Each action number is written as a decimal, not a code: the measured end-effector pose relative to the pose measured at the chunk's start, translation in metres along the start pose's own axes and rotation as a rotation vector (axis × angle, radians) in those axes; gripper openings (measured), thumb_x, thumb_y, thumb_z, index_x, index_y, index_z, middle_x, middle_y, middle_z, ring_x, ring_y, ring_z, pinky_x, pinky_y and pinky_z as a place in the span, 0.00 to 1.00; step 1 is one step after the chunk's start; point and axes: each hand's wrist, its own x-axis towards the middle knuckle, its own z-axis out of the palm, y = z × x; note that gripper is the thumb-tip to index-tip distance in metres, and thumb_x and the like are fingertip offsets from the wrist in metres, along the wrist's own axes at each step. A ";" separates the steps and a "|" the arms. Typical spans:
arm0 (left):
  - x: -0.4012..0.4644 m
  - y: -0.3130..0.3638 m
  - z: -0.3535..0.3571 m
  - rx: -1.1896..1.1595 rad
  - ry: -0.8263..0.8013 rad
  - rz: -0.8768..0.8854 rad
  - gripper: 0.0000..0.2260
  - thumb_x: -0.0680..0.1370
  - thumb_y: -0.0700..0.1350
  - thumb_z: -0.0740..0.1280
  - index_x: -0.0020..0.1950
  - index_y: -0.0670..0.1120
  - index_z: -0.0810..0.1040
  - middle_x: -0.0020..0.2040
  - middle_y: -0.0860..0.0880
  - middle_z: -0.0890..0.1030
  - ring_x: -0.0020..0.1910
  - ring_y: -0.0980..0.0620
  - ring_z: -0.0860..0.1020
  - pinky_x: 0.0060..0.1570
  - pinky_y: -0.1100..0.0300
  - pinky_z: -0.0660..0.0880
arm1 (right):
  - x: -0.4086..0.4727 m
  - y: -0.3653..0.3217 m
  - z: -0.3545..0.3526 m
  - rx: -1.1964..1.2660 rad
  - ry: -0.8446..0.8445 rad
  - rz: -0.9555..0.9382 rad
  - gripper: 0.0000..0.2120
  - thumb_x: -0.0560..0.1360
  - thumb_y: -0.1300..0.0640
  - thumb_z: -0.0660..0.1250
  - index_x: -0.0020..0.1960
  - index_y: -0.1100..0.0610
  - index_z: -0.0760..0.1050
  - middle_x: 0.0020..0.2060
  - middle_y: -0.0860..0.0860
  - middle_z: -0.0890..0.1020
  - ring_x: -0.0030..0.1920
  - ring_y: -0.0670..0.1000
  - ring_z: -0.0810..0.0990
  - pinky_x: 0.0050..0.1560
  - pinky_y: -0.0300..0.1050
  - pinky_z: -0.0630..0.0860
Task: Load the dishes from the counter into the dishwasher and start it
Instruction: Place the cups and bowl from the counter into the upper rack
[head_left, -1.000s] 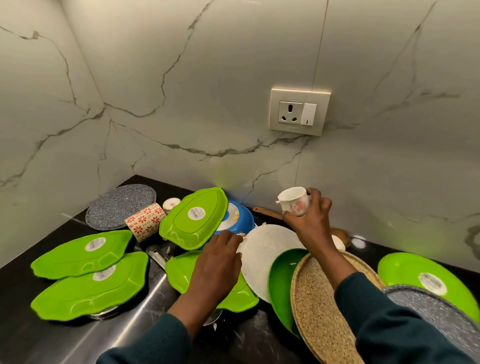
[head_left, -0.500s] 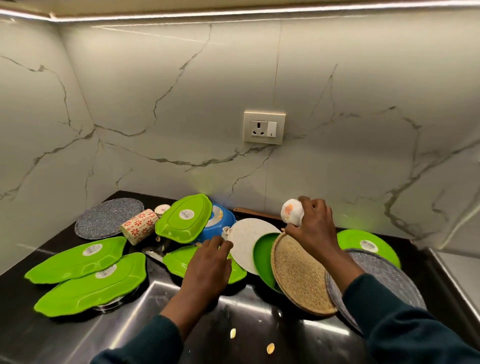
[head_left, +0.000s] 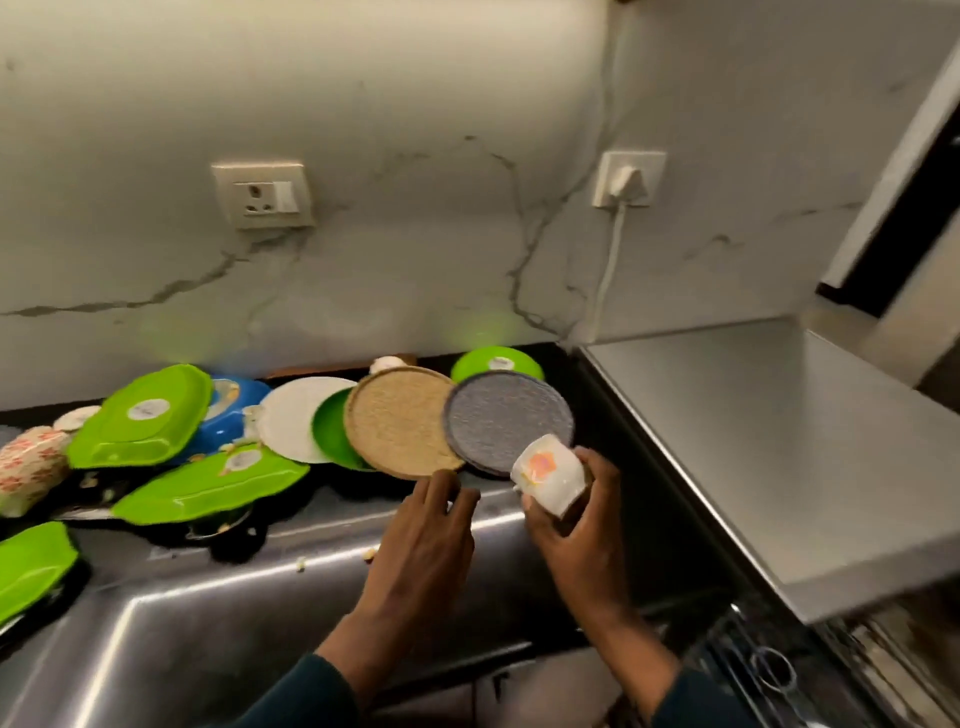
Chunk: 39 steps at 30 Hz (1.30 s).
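barely started tbh, right hand (head_left: 582, 535) gripping one white cup (head_left: 548, 475), left hand (head_left: 423, 540) loose and empty, tabletop (head_left: 322, 506) full of plates

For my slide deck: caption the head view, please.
Right hand holds small white flower-printed cup beside piled dishes; left hand empty.

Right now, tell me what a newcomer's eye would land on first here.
The bright green leaf-shaped plastic plates heaped at the left of the dark counter stand out most. Next comes the small white cup with an orange flower print, gripped by the right hand in front of the round grey speckled plate.
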 end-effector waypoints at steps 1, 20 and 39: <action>0.000 0.014 0.006 -0.019 -0.018 0.053 0.12 0.71 0.40 0.67 0.54 0.45 0.75 0.49 0.46 0.72 0.44 0.47 0.73 0.38 0.54 0.73 | -0.011 0.005 -0.016 -0.039 0.033 -0.007 0.32 0.68 0.48 0.73 0.67 0.55 0.65 0.61 0.52 0.72 0.61 0.51 0.74 0.61 0.44 0.73; -0.009 0.337 0.215 0.000 -0.740 0.810 0.24 0.72 0.39 0.60 0.69 0.45 0.65 0.66 0.43 0.68 0.60 0.42 0.70 0.57 0.50 0.72 | -0.186 0.169 -0.355 -0.557 0.336 0.494 0.36 0.65 0.67 0.77 0.68 0.52 0.65 0.63 0.50 0.65 0.59 0.49 0.71 0.53 0.33 0.75; -0.038 0.389 0.363 0.007 -1.055 0.859 0.19 0.56 0.50 0.80 0.46 0.52 0.83 0.46 0.53 0.83 0.47 0.52 0.82 0.49 0.56 0.80 | -0.237 0.344 -0.473 -0.950 -0.403 0.818 0.39 0.56 0.65 0.80 0.66 0.57 0.72 0.59 0.60 0.76 0.53 0.62 0.78 0.42 0.53 0.80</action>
